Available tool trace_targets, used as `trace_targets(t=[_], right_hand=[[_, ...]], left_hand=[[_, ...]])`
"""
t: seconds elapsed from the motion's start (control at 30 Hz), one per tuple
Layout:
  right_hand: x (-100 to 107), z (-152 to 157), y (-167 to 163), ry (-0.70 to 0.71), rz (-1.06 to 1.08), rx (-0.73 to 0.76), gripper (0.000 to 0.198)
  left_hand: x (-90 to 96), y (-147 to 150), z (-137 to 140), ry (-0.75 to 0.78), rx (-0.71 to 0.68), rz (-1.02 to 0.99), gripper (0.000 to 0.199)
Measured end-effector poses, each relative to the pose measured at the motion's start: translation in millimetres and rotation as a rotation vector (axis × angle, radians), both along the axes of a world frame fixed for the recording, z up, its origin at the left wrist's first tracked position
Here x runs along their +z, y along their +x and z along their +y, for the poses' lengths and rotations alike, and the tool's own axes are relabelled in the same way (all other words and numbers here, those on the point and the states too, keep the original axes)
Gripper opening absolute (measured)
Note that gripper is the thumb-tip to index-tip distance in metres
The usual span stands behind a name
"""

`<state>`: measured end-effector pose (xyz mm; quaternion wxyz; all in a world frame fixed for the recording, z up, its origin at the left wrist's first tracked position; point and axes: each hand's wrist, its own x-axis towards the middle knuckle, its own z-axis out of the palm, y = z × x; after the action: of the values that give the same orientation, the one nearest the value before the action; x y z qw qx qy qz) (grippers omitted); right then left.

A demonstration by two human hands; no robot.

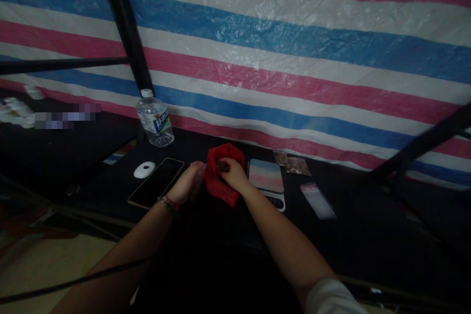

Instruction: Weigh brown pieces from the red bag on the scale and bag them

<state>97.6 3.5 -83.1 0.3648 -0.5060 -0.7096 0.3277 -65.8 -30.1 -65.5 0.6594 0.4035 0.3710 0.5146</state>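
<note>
A red bag (225,176) of thin cloth or mesh stands with its mouth open on the black table. My left hand (189,182), a beaded bracelet at its wrist, closes on the bag's left edge; its fingertips are partly hidden. Inside the mouth is my right hand (232,174), fingers bent together around something dark brown that I cannot make out. Just right of the bag lies a flat white device (265,176) with a pastel blue and pink surface. A phone (156,184) with a dark screen lies left of my left hand.
On the left are a white oval object (144,170) and a clear plastic bottle (155,120). Small zip bags (297,166) of brown bits and clear zip bags (318,201) lie right. Behind are a striped tarp (279,73) and a black metal post (125,24).
</note>
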Motion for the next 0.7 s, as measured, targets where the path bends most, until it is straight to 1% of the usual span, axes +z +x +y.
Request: trace_targets(t=[0.1, 0.17, 0.4, 0.5, 0.63, 0.7], right_hand=[[2, 1, 3, -0.101, 0.123, -0.035, 0.041], [4, 1, 5, -0.118, 0.156, -0.026, 0.037], [6, -1, 6, 0.012, 0.140, -0.090, 0.035], [5, -2, 4, 0.036, 0.104, -0.084, 0.034], [7, 1, 10, 0.070, 0.048, -0.089, 0.034], [9, 3, 16, 0.115, -0.035, -0.099, 0.034]], left_hand=[[6.7, 0, -1, -0.064, 0.058, 0.003, 0.017], [8.0, 0, -1, -0.076, 0.081, 0.019, 0.018], [-1.3, -5, 4, 0.018, 0.029, 0.034, 0.020], [-3.8, -6, 5, 0.050, 0.059, 0.066, 0.019], [-5.0, -6, 3, 0.030, 0.138, 0.058, 0.021], [-7.2, -7, 4, 0.027, 0.145, 0.046, 0.023]])
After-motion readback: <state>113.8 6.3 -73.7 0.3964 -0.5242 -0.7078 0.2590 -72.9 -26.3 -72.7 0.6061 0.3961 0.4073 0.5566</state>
